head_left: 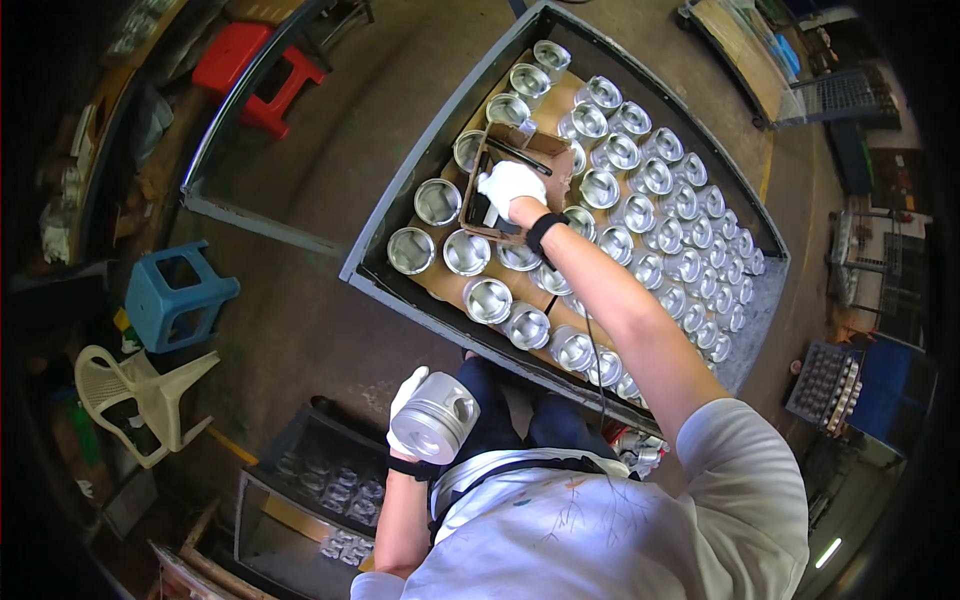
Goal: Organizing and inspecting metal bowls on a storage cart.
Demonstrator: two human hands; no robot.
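In a white glove, my left hand point(406, 392) grips a silver metal piston point(436, 416) in front of my waist. The piston's grooved end faces me, and a round pin hole shows in its side. My right hand point(510, 186), gloved too, reaches down into a small open cardboard box point(554, 150). Its fingers are curled; whatever is between them is hidden. Beside that hand a black pen-like tool point(518, 156) lies in the box. The box sits among rows of upright pistons point(487, 299) in a large grey-rimmed tray point(400, 312).
A blue stool point(170, 297), a cream plastic chair point(135, 395) and a red stool point(243, 75) stand to the left. At the lower left is a dark rack point(262, 500) with more metal parts. A dark cable point(597, 350) hangs across the tray's near edge.
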